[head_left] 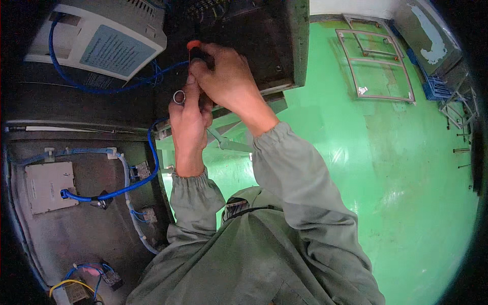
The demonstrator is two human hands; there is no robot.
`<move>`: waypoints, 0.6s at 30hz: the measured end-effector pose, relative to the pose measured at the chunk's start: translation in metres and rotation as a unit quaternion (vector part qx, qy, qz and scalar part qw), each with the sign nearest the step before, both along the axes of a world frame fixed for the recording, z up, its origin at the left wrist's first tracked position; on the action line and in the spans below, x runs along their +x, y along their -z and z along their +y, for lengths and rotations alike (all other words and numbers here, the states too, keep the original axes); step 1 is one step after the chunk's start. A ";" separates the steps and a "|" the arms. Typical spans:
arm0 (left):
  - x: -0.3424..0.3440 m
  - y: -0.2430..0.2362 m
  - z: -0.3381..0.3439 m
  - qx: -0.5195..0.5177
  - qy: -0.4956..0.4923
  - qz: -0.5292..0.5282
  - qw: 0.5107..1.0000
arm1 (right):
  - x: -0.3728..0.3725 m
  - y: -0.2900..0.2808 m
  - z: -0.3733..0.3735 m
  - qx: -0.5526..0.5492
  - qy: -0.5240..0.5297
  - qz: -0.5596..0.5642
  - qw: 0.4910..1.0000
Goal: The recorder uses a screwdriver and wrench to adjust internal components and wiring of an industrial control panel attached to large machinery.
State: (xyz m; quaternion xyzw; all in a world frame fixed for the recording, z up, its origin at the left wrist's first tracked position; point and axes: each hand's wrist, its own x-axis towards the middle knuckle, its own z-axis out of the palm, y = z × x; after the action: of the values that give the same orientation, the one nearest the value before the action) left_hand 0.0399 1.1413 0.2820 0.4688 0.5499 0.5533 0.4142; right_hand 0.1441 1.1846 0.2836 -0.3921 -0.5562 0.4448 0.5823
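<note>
My right hand (227, 80) grips a screwdriver with a red-orange handle (193, 45) at the dark edge of an open metal cabinet (277, 40). Just below it, my left hand (189, 124) has its fingers closed on a metal tool whose round ring end (179, 96) shows; the rest is hidden. My left fingertips touch or sit very close to the screwdriver's lower part. A blue cable (173, 65) passes near both hands. An off-white device with a blue label (117, 51) sits inside the cabinet at upper left.
The cabinet door (96, 234) at left carries a panel (50, 185), switches and cables. The green floor (386, 168) extends to the right, with metal frames (373, 63) on it. Farther right stand a blue crate (434, 86), a grey board (429, 35) and a metal rack (457, 117).
</note>
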 end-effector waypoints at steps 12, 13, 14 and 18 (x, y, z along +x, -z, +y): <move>-0.001 -0.001 -0.001 -0.006 -0.006 0.007 1.000 | -0.005 0.004 0.005 0.034 0.072 -0.066 0.995; 0.000 0.000 -0.001 -0.007 -0.005 0.005 1.000 | -0.005 0.006 0.006 0.034 0.073 -0.067 0.994; 0.001 0.001 -0.001 -0.011 -0.012 0.014 1.000 | -0.006 0.009 0.009 0.021 0.068 -0.055 0.996; 0.008 -0.002 -0.001 -0.011 -0.020 0.036 0.999 | -0.011 0.024 0.023 -0.016 0.020 0.022 0.999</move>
State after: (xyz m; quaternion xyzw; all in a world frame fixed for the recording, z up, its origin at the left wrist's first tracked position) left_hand 0.0475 1.1402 0.2839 0.4727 0.5801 0.5381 0.3879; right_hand 0.1332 1.2077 0.2596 -0.4031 -0.5282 0.4501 0.5966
